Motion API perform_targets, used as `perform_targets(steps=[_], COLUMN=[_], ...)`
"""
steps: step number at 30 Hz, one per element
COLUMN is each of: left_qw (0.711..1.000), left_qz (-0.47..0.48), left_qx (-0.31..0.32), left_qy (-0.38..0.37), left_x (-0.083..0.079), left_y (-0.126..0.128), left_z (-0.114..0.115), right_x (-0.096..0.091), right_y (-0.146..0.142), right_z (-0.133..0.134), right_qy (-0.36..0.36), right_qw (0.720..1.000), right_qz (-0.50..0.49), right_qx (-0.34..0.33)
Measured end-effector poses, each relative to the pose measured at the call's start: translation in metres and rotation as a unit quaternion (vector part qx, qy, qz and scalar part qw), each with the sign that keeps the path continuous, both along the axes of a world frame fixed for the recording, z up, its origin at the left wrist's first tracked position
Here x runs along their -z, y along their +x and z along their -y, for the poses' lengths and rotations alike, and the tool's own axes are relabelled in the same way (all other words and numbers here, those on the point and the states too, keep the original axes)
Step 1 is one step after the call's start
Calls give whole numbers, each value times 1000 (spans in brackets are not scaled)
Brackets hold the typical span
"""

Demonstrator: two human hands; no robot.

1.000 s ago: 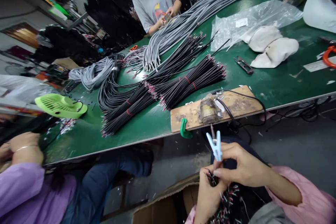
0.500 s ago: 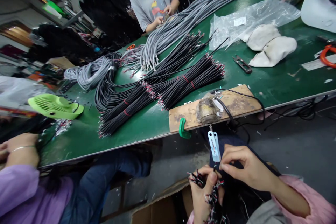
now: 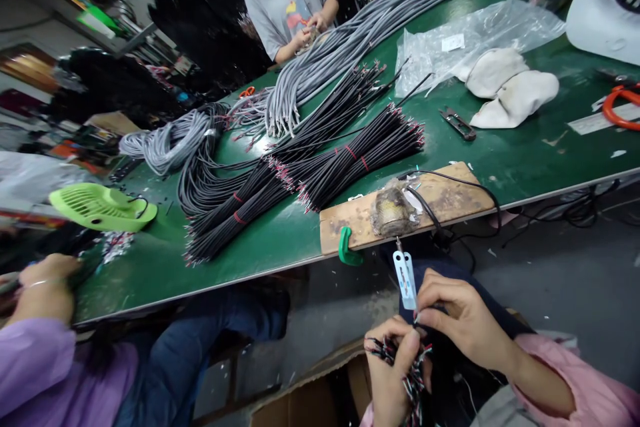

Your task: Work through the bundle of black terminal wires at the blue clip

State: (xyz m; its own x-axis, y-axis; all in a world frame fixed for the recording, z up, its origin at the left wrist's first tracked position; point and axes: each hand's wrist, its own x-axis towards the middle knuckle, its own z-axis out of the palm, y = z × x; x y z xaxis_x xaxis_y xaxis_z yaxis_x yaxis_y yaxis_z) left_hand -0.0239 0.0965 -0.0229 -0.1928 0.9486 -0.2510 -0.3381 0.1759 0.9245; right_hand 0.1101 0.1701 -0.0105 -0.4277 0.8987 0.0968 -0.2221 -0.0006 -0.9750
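At far left, a co-worker's hand (image 3: pixel 43 280) rests at the edge of the long green workbench (image 3: pixel 525 160), where tied bundles of black cable (image 3: pixel 320 167) lie finished or waiting. Near centre, your left hand (image 3: pixel 393 367) grips a bunch of black wires with red, green and white stripped ends (image 3: pixel 405 373). Your right hand (image 3: pixel 457 317) pinches a pale blue plastic clip (image 3: pixel 405 277) shut just below the clamped wooden board (image 3: pixel 405 203). By the look of it, most of the bunch remains.
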Motion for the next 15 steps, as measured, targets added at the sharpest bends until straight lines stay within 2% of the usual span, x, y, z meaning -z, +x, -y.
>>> perform_targets(steps=[1,3,5,7,10,12,15], left_qw=[1000,997,990,976,957,951,949], left_qz=[6,-16,-91,-163,-229,-250,-256], left_qx=[15,38,20,4,-2,-30,-78], left_qy=[18,59,102,142,180,182,167], left_x=[-2,-8,-16,-24,-35,-41,-46], left_y=[0,-2,-6,-9,-12,-12,-9], left_z=[-1,-4,-7,-11,-15,-18,-23], right_x=[4,10,11,3,-19,-30,-34], right_y=[-2,-7,-10,-11,-11,-14,-20], right_z=[1,2,-3,-14,-38,-49,-55], right_qy=[-56,-173,-245,-235,-130,-97,-134], right_qw=[997,974,953,963,991,995,986], right_qz=[-40,-113,-142,-115,-42,-29,-74], right_qx=[-30,-94,-107,-58,0,-16,-66])
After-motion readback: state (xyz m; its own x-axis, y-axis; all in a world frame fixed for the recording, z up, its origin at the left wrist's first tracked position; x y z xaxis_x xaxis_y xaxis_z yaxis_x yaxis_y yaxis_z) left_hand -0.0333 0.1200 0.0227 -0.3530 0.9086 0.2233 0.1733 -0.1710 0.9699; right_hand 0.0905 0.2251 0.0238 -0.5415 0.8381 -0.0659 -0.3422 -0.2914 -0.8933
